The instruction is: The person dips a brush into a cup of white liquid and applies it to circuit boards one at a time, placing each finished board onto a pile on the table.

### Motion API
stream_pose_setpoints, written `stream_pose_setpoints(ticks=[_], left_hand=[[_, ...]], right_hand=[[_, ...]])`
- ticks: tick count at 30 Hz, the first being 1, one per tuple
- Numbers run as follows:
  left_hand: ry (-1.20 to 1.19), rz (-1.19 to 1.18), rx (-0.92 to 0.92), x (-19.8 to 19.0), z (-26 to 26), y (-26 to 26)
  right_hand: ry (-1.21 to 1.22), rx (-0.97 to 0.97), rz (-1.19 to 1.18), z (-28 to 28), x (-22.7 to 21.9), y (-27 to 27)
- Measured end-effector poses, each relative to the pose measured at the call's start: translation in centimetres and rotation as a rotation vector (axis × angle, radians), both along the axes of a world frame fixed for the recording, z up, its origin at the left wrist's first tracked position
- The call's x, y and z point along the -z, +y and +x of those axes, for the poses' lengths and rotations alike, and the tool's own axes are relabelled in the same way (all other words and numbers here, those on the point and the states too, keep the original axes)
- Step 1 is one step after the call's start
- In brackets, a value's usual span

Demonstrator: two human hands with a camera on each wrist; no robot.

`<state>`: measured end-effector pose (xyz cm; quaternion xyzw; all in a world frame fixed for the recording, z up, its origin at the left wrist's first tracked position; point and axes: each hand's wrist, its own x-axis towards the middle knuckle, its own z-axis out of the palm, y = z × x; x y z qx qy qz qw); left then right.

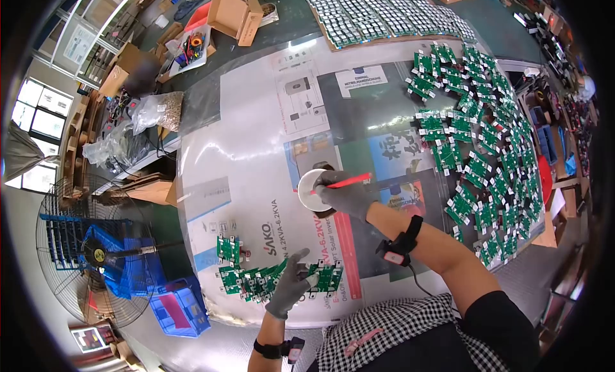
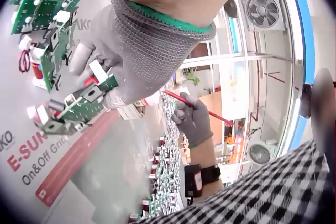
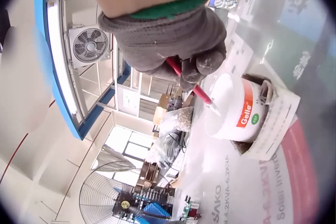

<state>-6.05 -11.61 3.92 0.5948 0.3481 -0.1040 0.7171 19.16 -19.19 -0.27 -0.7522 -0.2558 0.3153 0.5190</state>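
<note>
We're dipping the red brush [image 1: 343, 181], pinched in our right hand [image 1: 346, 196], into the white tub [image 1: 314, 189]; our left hand [image 1: 293, 285] is gripping a green board [image 1: 323, 277]. Loads of boards [image 1: 493, 167] are already sitting off right, a small bunch left.

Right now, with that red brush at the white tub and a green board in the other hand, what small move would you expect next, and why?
Probably the right hand dips the red brush into the white tub, since its tip sits at the tub's rim. The left hand holds a green circuit board near the pile, seemingly waiting for the brush.
</note>
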Motion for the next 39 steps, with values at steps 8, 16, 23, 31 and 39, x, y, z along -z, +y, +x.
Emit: stream_pose_setpoints(ticks=[8, 16, 23, 31, 39], left_hand=[[-0.087, 0.033, -0.047, -2.2, 1.4, 0.3], [-0.198, -0.161, 0.265, -7.4, 3.2, 0.1], [-0.188, -0.255, 0.477, -9.8, 4.3, -2.3], [-0.149, -0.211, 0.575, -11.9, 4.1, -4.3], [-0.140, -0.134, 0.619, -12.9, 3.7, -5.5]], right_hand=[[0.809, 0.185, 0.380, 0.9, -5.0, -6.0], [0.885, -0.019, 0.456, -1.9, -13.5, -16.2], [0.687, -0.051, 0.245, -4.5, -17.8, -20.6], [0.149, -0.250, 0.359, -7.3, -19.3, -23.0], [0.074, -0.273, 0.389, -9.1, -20.0, -23.4]])
